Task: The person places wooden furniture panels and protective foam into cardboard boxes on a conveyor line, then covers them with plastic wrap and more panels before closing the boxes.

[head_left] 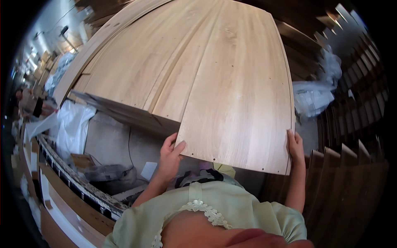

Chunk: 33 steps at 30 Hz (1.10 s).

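Left hand (168,159): holding wood-grain panel (240,99) by near left corner, thumb on top
Right hand (295,149): gripping its right edge
Panel: between and beyond both hands
Long axis: leading away from hands, holed short end nearest

Grey floor (109,134); pale wall (51,18), brightly lit, left.
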Motion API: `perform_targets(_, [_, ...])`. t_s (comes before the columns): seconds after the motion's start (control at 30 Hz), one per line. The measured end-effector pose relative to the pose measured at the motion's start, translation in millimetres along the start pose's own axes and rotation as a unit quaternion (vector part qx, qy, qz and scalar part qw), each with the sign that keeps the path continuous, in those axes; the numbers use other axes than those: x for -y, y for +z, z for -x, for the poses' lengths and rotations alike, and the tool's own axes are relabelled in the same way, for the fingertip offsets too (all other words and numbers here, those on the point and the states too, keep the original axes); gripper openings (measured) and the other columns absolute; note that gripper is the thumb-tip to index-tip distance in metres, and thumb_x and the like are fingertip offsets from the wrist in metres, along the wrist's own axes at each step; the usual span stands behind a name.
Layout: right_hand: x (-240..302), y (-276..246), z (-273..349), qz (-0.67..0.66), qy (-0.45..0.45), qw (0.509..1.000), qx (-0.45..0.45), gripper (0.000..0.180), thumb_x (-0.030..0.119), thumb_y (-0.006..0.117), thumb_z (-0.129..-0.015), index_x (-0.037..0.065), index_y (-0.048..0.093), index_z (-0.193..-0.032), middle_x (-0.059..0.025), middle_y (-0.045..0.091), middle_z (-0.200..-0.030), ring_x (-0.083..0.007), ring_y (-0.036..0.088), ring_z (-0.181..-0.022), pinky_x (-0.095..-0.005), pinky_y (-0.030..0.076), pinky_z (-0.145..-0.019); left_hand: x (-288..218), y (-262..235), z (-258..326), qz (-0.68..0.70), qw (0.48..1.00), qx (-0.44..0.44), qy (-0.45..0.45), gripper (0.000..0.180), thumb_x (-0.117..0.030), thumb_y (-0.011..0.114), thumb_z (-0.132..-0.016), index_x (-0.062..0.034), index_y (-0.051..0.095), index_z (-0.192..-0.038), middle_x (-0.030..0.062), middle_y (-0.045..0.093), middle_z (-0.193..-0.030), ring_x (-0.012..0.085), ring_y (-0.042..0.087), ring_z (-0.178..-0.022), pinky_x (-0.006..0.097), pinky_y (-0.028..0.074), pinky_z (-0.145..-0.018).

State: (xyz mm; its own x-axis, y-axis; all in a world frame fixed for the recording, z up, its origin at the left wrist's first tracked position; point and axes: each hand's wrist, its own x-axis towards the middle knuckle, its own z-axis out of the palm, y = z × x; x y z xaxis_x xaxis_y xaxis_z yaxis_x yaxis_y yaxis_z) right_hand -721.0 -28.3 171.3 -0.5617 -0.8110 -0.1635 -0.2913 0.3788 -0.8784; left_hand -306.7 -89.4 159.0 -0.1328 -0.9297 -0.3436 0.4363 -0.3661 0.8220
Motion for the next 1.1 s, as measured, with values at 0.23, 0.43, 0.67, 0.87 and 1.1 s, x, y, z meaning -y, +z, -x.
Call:
perform_targets(0.23, [-2, 2, 48, -0.109, -0.040, 0.993, 0.023, 0.028, 0.026, 0.052, -0.091, -0.001, 0.059, -0.087, -0.0005, 0.058, -0.080, -0.0066, 0.048, -0.071, -0.0203, 0.038, -0.063, -38, -30, 28, 0.037, 0.999, 0.028, 0.004, 0.028, -0.008, 0.061, -0.081, 0.0019, 0.054, -0.106, 0.0060, 0.061, -0.095, 0.0124, 0.058, -0.084, 0.025, 0.047, -0.071])
perform_targets(0.43, [89, 23, 75, -0.218, -0.030, 0.972, 0.083, 0.037, 0.028, 0.045, -0.092, -0.005, 0.054, -0.108, -0.0084, 0.060, -0.099, -0.0141, 0.056, -0.088, -0.0254, 0.044, -0.077, -121, -42, 11, 0.041, 0.979, 0.021, 0.199, 0.016, -0.008, 0.061, -0.075, -0.0014, 0.060, -0.089, 0.0033, 0.061, -0.079, 0.0122, 0.058, -0.069, 0.028, 0.046, -0.056])
perform_targets(0.67, [147, 174, 159, -0.349, 0.126, 0.854, 0.364, 0.036, 0.025, 0.044, -0.092, -0.003, 0.046, -0.115, -0.0151, 0.056, -0.113, -0.0246, 0.057, -0.101, -0.0377, 0.047, -0.087, -227, -208, -53, -0.138, 0.979, -0.086, 0.123, 0.018, -0.029, 0.062, -0.071, -0.0120, 0.057, -0.065, -0.0006, 0.053, -0.056, 0.0104, 0.047, -0.044, 0.023, 0.029, -0.038])
perform_targets(0.87, [134, 246, 180, -0.275, 0.287, 0.625, 0.672, 0.039, 0.034, 0.043, -0.094, -0.001, 0.048, -0.112, -0.0166, 0.055, -0.114, -0.0256, 0.050, -0.111, -0.0402, 0.043, -0.091, -272, -302, -24, -0.346, 0.899, -0.251, 0.091, 0.060, -0.064, 0.058, -0.072, -0.0048, 0.062, -0.085, 0.0016, 0.059, -0.067, 0.0119, 0.053, -0.051, 0.027, 0.041, -0.043])
perform_targets(1.1, [68, 240, 85, -0.575, 0.196, 0.614, 0.503, 0.041, 0.037, 0.049, -0.089, 0.005, 0.055, -0.114, -0.0095, 0.060, -0.110, -0.0247, 0.051, -0.109, -0.0405, 0.037, -0.095, -272, -405, 56, -0.498, 0.738, -0.447, -0.083, 0.078, -0.072, 0.042, -0.075, 0.0024, 0.062, -0.075, 0.0154, 0.061, -0.075, 0.0264, 0.060, -0.070, 0.039, 0.048, -0.063])
